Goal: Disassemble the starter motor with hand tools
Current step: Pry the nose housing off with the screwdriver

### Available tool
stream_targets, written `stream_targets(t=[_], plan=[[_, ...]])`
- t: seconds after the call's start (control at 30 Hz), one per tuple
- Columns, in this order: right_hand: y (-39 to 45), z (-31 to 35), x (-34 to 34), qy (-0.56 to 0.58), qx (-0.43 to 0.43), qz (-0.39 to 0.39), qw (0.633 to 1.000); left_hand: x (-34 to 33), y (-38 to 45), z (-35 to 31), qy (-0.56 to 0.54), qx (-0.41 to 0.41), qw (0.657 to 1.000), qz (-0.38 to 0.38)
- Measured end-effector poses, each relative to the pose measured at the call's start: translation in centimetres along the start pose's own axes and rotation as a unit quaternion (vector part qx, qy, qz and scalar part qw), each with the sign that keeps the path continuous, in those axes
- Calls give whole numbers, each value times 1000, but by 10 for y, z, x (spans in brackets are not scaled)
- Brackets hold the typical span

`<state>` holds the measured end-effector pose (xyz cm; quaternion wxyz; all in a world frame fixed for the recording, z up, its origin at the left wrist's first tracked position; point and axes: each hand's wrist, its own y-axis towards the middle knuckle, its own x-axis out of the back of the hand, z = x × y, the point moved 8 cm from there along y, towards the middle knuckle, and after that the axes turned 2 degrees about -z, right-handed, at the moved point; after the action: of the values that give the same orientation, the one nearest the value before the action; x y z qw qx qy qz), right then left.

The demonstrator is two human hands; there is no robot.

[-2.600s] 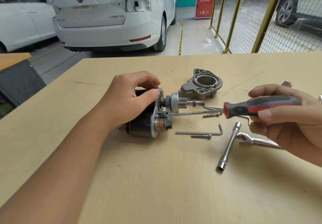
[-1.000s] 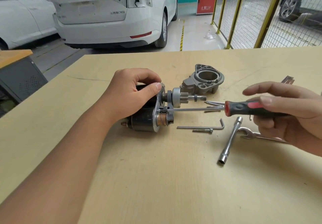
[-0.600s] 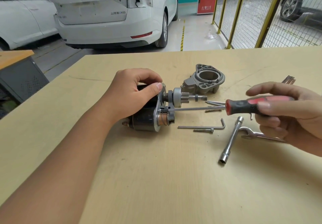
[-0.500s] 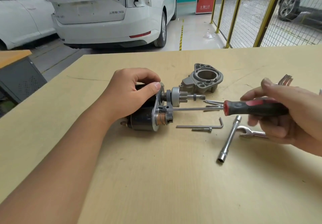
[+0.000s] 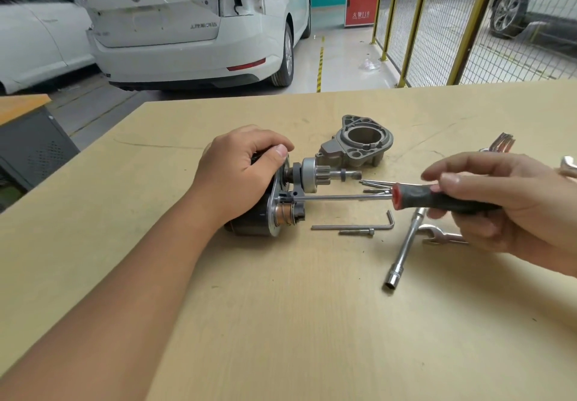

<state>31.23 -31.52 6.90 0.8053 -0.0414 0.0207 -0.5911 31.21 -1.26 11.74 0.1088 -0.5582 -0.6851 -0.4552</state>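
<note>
Your left hand grips the starter motor at frame centre; your right hand holds the screwdriver, tip at the plate. Probably a screw-loosening step: next, keep turning squarely.

Starter motor: black body largely covered by the left hand; rear end not visible. Screwdriver: rear of handle concealed inside the right hand; tip seating at the motor plate too small to determine. Open-end wrench: shank hidden beneath the right hand. Metal item at right edge cut off, unidentifiable. Thin rods behind the screwdriver partly obscured.
</note>
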Motion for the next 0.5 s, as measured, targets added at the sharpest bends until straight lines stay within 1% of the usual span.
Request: stream_targets(t=[0.1, 0.2, 0.3, 0.43, 0.5], plan=[[0, 0, 2, -11, 23, -7, 1000, 1, 0, 2, -3, -10, 1000, 8], [-3, 0, -4, -11, 9, -3, 1000, 3, 1, 5, -12, -20, 1000, 19], [-5, 4, -4, -9, 7, -12, 1000, 6, 1, 9, -21, -7, 1000, 21], [-3, 15, 1, 16, 64, -2, 998, 7, 2, 10, -25, 7, 999, 22], [-4, 16, 1, 26, 72, 0, 997, 7, 1, 10, -23, 8, 999, 22]])
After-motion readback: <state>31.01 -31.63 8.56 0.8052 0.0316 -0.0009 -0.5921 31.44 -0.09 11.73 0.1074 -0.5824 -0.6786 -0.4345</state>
